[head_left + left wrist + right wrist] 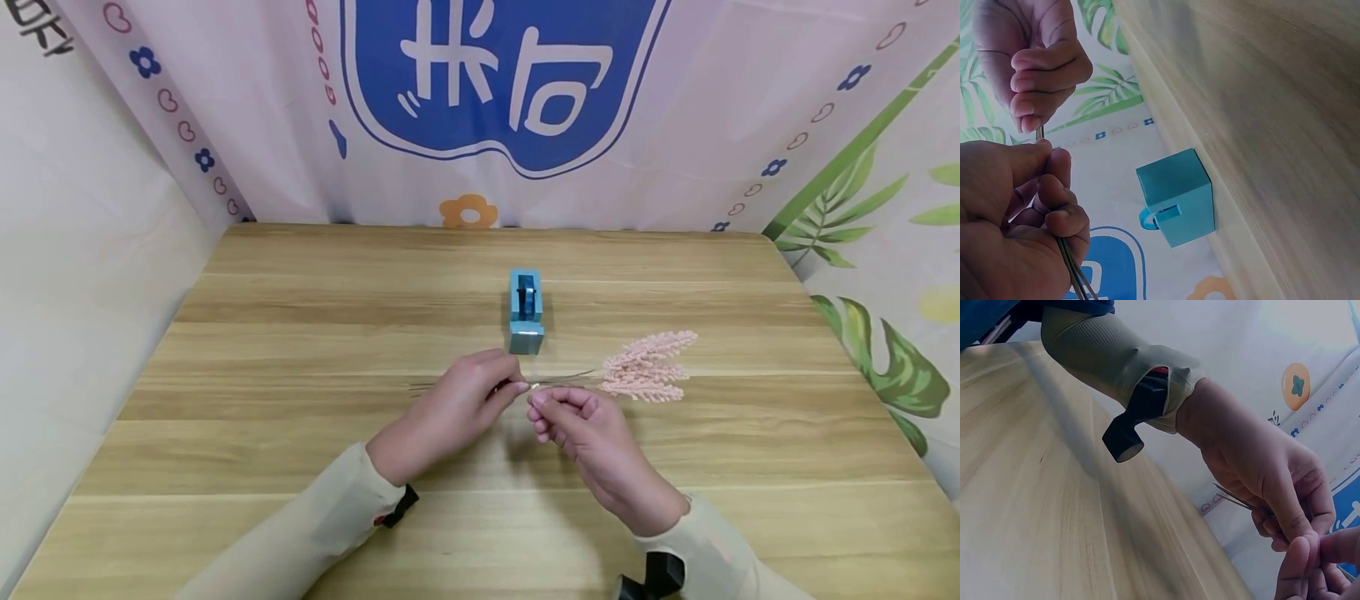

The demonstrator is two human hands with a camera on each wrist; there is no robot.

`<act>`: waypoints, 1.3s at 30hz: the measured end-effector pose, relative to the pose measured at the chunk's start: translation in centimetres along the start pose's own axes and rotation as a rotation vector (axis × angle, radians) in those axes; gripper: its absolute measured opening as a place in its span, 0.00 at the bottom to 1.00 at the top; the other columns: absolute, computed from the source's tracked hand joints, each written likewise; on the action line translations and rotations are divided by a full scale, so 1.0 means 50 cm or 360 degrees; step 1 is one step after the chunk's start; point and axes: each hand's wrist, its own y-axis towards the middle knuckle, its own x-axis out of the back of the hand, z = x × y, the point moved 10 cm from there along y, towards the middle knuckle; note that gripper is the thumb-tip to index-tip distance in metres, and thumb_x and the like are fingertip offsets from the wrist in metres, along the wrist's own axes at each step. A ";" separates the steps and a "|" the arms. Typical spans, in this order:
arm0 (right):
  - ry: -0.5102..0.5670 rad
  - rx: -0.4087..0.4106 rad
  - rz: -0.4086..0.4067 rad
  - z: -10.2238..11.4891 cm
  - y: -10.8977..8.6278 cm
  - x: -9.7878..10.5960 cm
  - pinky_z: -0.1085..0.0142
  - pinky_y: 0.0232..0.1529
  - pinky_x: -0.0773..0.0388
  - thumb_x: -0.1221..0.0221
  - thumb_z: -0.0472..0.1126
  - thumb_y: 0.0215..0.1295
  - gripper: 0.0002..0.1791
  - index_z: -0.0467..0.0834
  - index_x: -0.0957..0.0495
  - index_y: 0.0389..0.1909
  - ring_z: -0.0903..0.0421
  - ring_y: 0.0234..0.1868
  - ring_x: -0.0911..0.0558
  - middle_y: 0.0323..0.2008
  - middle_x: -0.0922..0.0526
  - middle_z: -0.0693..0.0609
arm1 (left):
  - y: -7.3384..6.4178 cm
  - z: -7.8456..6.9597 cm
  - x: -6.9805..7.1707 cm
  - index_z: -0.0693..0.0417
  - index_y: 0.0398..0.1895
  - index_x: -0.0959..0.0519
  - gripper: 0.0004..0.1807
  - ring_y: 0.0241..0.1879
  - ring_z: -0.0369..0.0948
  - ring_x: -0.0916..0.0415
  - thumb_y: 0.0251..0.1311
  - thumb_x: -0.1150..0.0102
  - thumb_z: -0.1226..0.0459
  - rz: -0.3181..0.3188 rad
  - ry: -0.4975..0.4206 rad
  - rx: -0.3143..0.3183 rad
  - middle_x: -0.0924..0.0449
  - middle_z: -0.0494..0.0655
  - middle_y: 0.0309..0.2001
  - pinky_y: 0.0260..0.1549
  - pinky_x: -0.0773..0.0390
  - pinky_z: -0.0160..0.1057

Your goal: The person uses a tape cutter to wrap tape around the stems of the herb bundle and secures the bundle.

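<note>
Pink artificial flower sprigs [648,367] lie to the right in the head view, their thin stems [573,378] running left. My left hand [468,396] grips these stems between curled fingers, and the stem ends [1075,270] stick out below that hand in the left wrist view. Close beside it, my right hand [588,429] pinches at the stems with thumb and forefinger. A small shiny bit [534,386], apparently clear tape, shows between the two hands; the fingers hide most of it. Beyond the hands stands a blue tape dispenser [527,337].
The wooden table [300,292] extends around both hands. A printed curtain [285,167] hangs along its back edge, and leaf-patterned cloth [885,350] is at the right. Black wrist devices [663,575] sit on the sleeves.
</note>
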 end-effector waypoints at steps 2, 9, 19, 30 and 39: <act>-0.0005 -0.0005 -0.0005 0.000 0.000 0.001 0.73 0.42 0.16 0.41 0.33 0.76 0.04 0.39 0.19 0.40 0.63 0.34 0.17 0.33 0.12 0.55 | -0.001 -0.002 0.000 0.52 0.32 0.20 0.08 0.30 0.35 0.32 0.72 0.37 0.66 0.0004 -0.0002 0.0002 0.22 0.41 0.31 0.29 0.29 0.29; -0.0011 -0.0010 -0.0029 -0.005 0.008 0.005 0.73 0.41 0.16 0.41 0.34 0.76 0.04 0.36 0.20 0.42 0.63 0.34 0.17 0.33 0.13 0.55 | -0.005 -0.006 0.001 0.53 0.33 0.20 0.07 0.32 0.35 0.31 0.72 0.37 0.67 0.0002 -0.0012 -0.0016 0.20 0.42 0.33 0.31 0.27 0.29; -0.0069 0.0076 -0.0079 -0.008 0.027 0.014 0.72 0.40 0.17 0.42 0.32 0.77 0.06 0.32 0.23 0.44 0.64 0.33 0.17 0.31 0.12 0.55 | -0.008 -0.004 -0.002 0.52 0.32 0.22 0.09 0.31 0.35 0.32 0.73 0.39 0.66 0.0012 -0.0028 -0.0026 0.24 0.40 0.31 0.31 0.30 0.29; -0.0024 0.0105 -0.0078 -0.010 0.029 0.013 0.71 0.40 0.16 0.43 0.31 0.76 0.03 0.34 0.22 0.42 0.63 0.33 0.16 0.30 0.12 0.56 | -0.010 -0.003 0.007 0.55 0.37 0.17 0.02 0.31 0.33 0.28 0.70 0.34 0.67 -0.0052 -0.0084 -0.0006 0.13 0.45 0.35 0.29 0.26 0.28; 0.0002 0.0077 -0.0068 -0.013 0.029 0.013 0.72 0.41 0.16 0.43 0.32 0.77 0.05 0.32 0.23 0.45 0.63 0.35 0.16 0.32 0.12 0.56 | -0.013 -0.003 0.006 0.53 0.56 0.17 0.12 0.44 0.36 0.15 0.72 0.39 0.70 -0.0035 -0.0087 -0.0042 0.10 0.46 0.49 0.45 0.15 0.35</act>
